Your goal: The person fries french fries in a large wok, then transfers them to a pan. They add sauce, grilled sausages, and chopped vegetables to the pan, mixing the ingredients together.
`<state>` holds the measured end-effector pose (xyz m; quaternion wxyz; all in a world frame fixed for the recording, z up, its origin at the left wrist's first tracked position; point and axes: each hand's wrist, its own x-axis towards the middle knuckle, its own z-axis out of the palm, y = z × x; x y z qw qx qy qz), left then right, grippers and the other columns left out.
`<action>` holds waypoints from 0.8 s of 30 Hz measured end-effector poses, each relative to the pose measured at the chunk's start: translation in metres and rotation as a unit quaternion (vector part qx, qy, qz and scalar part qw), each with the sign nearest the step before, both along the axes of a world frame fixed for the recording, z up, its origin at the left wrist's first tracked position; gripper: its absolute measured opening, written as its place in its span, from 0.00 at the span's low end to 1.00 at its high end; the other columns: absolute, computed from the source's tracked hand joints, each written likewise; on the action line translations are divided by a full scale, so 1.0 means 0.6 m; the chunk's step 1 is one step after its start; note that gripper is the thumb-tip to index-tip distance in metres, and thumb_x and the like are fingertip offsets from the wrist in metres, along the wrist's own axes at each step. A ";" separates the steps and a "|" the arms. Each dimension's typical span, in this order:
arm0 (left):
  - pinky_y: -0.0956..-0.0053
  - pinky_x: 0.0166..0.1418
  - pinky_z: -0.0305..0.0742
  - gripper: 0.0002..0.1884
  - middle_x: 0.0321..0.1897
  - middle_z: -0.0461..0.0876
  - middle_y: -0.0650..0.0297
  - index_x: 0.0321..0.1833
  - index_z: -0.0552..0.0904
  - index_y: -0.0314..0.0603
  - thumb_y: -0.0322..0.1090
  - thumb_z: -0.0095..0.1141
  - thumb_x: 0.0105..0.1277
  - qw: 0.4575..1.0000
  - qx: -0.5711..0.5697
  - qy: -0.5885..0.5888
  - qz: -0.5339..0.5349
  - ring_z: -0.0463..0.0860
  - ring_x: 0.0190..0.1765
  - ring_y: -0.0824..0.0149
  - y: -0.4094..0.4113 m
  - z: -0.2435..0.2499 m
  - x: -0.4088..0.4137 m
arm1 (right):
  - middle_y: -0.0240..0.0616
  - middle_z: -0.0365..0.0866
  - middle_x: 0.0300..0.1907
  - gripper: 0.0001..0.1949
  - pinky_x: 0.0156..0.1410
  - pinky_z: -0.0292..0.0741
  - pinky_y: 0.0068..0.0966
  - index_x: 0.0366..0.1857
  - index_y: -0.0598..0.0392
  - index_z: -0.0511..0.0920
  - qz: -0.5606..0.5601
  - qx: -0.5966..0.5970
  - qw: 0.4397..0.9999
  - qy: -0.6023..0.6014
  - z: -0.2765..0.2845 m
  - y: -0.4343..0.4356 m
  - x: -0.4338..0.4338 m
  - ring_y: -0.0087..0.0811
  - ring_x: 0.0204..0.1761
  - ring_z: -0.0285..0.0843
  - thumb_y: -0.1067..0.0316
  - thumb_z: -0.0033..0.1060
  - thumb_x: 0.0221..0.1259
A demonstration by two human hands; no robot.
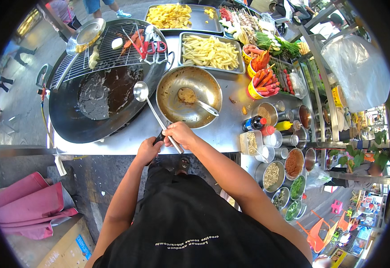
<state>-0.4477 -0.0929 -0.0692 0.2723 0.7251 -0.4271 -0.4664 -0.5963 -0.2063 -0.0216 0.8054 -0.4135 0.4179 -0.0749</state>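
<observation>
My right hand [178, 135] is closed round the handle of a long metal ladle [141, 91], its bowl resting over or just above the rim of the big black oil pan [67, 117]. My left hand [149, 149] grips the black handle of a steel wok [165, 100], which stands on the metal counter [128, 142]. Inside the wok lies a smaller spoon [208, 108] with brown seasoning [187, 95] at its bowl. Dark oil [121, 88] fills part of the black pan. Across its far side, a wire rack [109, 33] carries red-handled scissors [154, 47] and some food.
A tray of cut potato strips [211, 52] and one of potato slices [169, 16] stand behind the wok. Seasoning bowls [294, 162], bottles [253, 124] and cups of sausages [265, 83] crowd the right side. A strainer [89, 31] leans across the rack. People are beyond the stall.
</observation>
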 end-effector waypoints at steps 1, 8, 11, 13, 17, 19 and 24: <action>0.71 0.27 0.74 0.16 0.20 0.81 0.59 0.32 0.79 0.32 0.42 0.57 0.67 1.000 0.000 0.001 0.002 0.79 0.20 0.68 0.000 -0.001 0.001 | 0.42 0.80 0.23 0.07 0.31 0.82 0.30 0.31 0.64 0.77 0.000 0.001 1.000 0.003 0.001 0.000 0.001 0.31 0.22 0.80 0.70 0.59 0.63; 0.71 0.28 0.74 0.16 0.20 0.81 0.59 0.32 0.79 0.32 0.42 0.57 0.67 1.000 0.015 0.005 0.005 0.79 0.20 0.68 -0.001 -0.002 0.000 | 0.43 0.80 0.23 0.07 0.31 0.83 0.30 0.31 0.65 0.77 0.002 -0.007 1.000 0.011 -0.001 0.000 -0.001 0.31 0.22 0.80 0.71 0.59 0.63; 0.70 0.28 0.74 0.16 0.20 0.81 0.59 0.32 0.79 0.32 0.42 0.57 0.67 1.000 0.013 0.002 0.002 0.79 0.20 0.68 -0.001 0.001 -0.001 | 0.43 0.80 0.23 0.07 0.31 0.83 0.29 0.30 0.65 0.78 0.001 -0.010 1.000 0.006 -0.003 0.000 -0.002 0.31 0.22 0.80 0.71 0.59 0.62; 0.70 0.28 0.74 0.16 0.20 0.81 0.59 0.32 0.79 0.32 0.42 0.57 0.67 1.000 0.012 -0.002 0.001 0.79 0.21 0.67 -0.001 0.003 -0.002 | 0.43 0.80 0.23 0.07 0.31 0.83 0.29 0.30 0.65 0.78 -0.001 -0.011 1.000 0.003 -0.003 0.001 -0.003 0.31 0.22 0.80 0.71 0.59 0.62; 0.73 0.26 0.72 0.15 0.20 0.80 0.61 0.30 0.79 0.33 0.40 0.57 0.68 1.000 0.005 -0.006 0.001 0.78 0.20 0.71 -0.001 0.003 -0.003 | 0.43 0.80 0.23 0.07 0.31 0.83 0.30 0.30 0.65 0.78 0.001 -0.014 1.000 0.005 -0.004 0.001 -0.003 0.31 0.22 0.80 0.71 0.58 0.62; 0.73 0.26 0.72 0.15 0.20 0.80 0.61 0.30 0.79 0.33 0.40 0.57 0.68 1.000 0.003 -0.016 -0.006 0.78 0.20 0.71 -0.002 0.004 -0.002 | 0.43 0.80 0.23 0.08 0.31 0.83 0.30 0.29 0.65 0.78 0.002 -0.016 1.000 0.007 -0.004 0.001 -0.004 0.31 0.22 0.80 0.71 0.58 0.62; 0.70 0.28 0.74 0.16 0.20 0.81 0.60 0.32 0.79 0.32 0.41 0.56 0.68 1.000 0.013 -0.011 -0.004 0.79 0.21 0.68 -0.002 0.004 -0.001 | 0.43 0.80 0.24 0.08 0.31 0.83 0.30 0.29 0.65 0.78 0.001 -0.014 1.000 0.016 -0.004 0.001 -0.003 0.31 0.22 0.80 0.70 0.59 0.62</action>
